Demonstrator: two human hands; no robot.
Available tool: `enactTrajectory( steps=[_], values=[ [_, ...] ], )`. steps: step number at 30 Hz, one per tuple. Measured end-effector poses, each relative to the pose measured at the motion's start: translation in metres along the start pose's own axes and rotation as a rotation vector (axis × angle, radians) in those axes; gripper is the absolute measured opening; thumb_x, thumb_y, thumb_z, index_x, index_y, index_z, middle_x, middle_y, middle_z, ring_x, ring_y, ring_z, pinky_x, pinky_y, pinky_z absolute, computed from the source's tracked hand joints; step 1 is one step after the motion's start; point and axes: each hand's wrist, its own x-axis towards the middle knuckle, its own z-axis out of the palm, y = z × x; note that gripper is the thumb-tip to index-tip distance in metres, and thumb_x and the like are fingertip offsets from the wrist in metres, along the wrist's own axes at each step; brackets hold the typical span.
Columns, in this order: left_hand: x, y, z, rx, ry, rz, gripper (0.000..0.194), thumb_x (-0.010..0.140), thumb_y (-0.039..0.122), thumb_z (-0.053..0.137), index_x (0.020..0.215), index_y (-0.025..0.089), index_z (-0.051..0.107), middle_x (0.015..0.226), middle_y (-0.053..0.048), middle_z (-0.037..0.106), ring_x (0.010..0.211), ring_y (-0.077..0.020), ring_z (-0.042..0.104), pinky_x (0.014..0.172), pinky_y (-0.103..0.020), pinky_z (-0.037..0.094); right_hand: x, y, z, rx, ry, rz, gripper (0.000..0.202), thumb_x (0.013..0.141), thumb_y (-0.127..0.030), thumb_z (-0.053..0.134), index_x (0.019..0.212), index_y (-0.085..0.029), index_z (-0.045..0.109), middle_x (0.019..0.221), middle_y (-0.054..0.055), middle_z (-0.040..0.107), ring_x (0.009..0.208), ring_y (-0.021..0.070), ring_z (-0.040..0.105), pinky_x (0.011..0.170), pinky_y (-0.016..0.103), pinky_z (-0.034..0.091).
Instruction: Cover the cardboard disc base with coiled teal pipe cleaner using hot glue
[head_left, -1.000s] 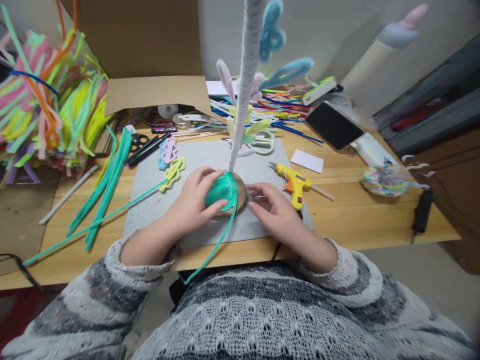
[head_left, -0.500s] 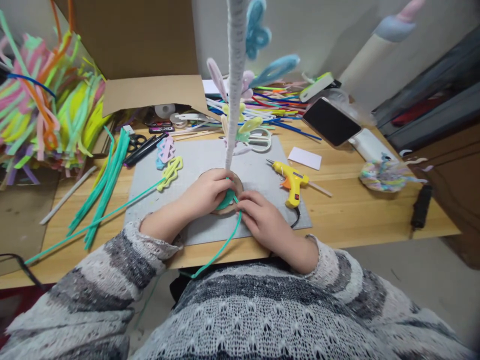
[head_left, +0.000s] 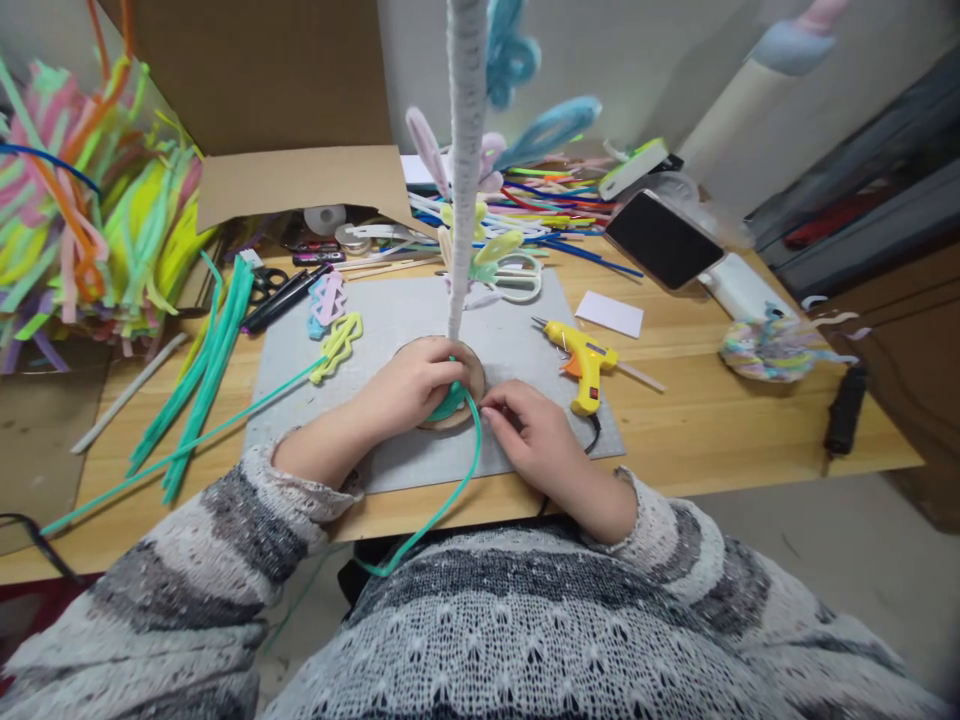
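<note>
In the head view, the left hand (head_left: 411,385) lay with fingers bent over the green coil (head_left: 448,405) on the round wooden base (head_left: 475,374), by the foot of the white stem (head_left: 465,180), though whether it pinched anything could not be told. The right hand (head_left: 536,430) was narrow, fingertips curled just beside the loose green strand (head_left: 450,498), any grip unclear. The base sat on the gray mat (head_left: 525,325) on the table (head_left: 697,410), left of the yellow glue gun (head_left: 589,368).
</note>
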Motion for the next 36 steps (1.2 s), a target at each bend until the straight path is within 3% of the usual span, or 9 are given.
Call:
enactTrajectory(
  steps=[7, 10, 15, 21, 24, 27, 31, 34, 36],
  values=[
    [0.002, 0.005, -0.001, 0.078, -0.032, -0.015, 0.026, 0.08, 0.007, 0.043, 0.087, 0.017, 0.066, 0.106, -0.01, 0.064, 0.096, -0.0228, 0.059, 0.085, -0.039, 0.048, -0.002, 0.0, -0.031, -0.229, 0.012, 0.096, 0.012, 0.091, -0.026, 0.049, 0.082, -0.02, 0.055, 0.08, 0.004, 0.061, 0.074, 0.0174, 0.055, 0.066, 0.03, 0.04],
    [0.0, 0.016, -0.007, 0.083, -0.081, -0.031, 0.023, 0.077, 0.011, 0.05, 0.094, 0.017, 0.063, 0.111, -0.01, 0.062, 0.102, -0.0246, 0.057, 0.093, -0.042, 0.046, -0.002, 0.006, -0.059, -0.533, -0.006, 0.348, 0.036, 0.091, -0.037, 0.049, 0.06, -0.022, 0.042, 0.063, 0.002, 0.053, 0.062, 0.0168, 0.048, 0.057, 0.03, 0.03],
    [-0.005, 0.032, -0.011, 0.172, -0.145, -0.133, 0.026, 0.079, 0.029, 0.059, 0.102, 0.016, 0.058, 0.116, -0.012, 0.058, 0.113, -0.03, 0.051, 0.103, -0.048, 0.04, 0.001, 0.019, -0.082, -0.79, -0.1, 0.774, 0.038, 0.088, -0.055, 0.048, 0.069, -0.022, 0.051, 0.068, 0.005, 0.06, 0.059, 0.0188, 0.049, 0.053, 0.03, 0.022],
    [-0.01, 0.036, 0.007, 0.261, -0.091, -0.202, 0.031, 0.082, 0.032, 0.061, 0.107, 0.014, 0.057, 0.12, -0.014, 0.058, 0.114, -0.0315, 0.052, 0.099, -0.05, 0.044, 0.006, 0.038, -0.081, -0.756, -0.115, 0.777, 0.034, 0.083, -0.052, 0.047, 0.076, -0.021, 0.055, 0.075, 0.009, 0.063, 0.066, 0.0227, 0.055, 0.053, 0.031, 0.025],
    [-0.01, 0.035, 0.012, 0.259, -0.013, -0.208, 0.022, 0.091, 0.034, 0.055, 0.1, 0.015, 0.059, 0.116, -0.014, 0.061, 0.109, -0.0294, 0.055, 0.096, -0.049, 0.046, 0.002, 0.044, -0.083, -0.518, 0.031, 0.762, 0.02, 0.075, -0.041, 0.055, 0.07, -0.021, 0.054, 0.07, 0.005, 0.058, 0.064, 0.0201, 0.053, 0.052, 0.031, 0.03],
    [-0.012, 0.033, 0.011, 0.222, 0.046, -0.169, 0.022, 0.096, 0.034, 0.049, 0.098, 0.016, 0.06, 0.114, -0.013, 0.064, 0.108, -0.0272, 0.058, 0.095, -0.049, 0.048, -0.006, 0.04, -0.087, 0.126, 0.23, 0.776, 0.018, 0.067, -0.036, 0.061, 0.077, -0.022, 0.054, 0.07, 0.001, 0.056, 0.059, 0.016, 0.052, 0.052, 0.029, 0.039],
    [-0.014, 0.028, 0.004, 0.187, 0.059, -0.102, 0.021, 0.096, 0.033, 0.051, 0.098, 0.017, 0.063, 0.116, -0.012, 0.065, 0.11, -0.0268, 0.059, 0.095, -0.048, 0.05, -0.013, 0.027, -0.095, 0.944, 0.179, 0.745, 0.031, 0.058, -0.029, 0.071, 0.085, -0.022, 0.059, 0.076, -0.001, 0.054, 0.062, 0.0117, 0.052, 0.055, 0.027, 0.045],
    [-0.015, 0.025, -0.001, 0.167, 0.033, -0.073, 0.021, 0.094, 0.034, 0.054, 0.1, 0.017, 0.065, 0.118, -0.013, 0.066, 0.111, -0.0278, 0.06, 0.095, -0.049, 0.051, -0.015, 0.02, -0.1, 1.168, 0.137, 0.698, 0.027, 0.067, -0.044, 0.072, 0.077, -0.023, 0.059, 0.069, -0.003, 0.045, 0.052, 0.0083, 0.041, 0.046, 0.024, 0.039],
    [-0.016, 0.024, -0.002, 0.153, 0.027, -0.077, 0.021, 0.094, 0.034, 0.055, 0.101, 0.017, 0.066, 0.119, -0.014, 0.066, 0.111, -0.0282, 0.061, 0.094, -0.05, 0.051, -0.017, 0.018, -0.098, 1.112, 0.154, 0.674, 0.032, 0.072, -0.052, 0.069, 0.069, -0.023, 0.056, 0.064, -0.004, 0.042, 0.045, 0.0064, 0.035, 0.041, 0.023, 0.033]
  ],
)
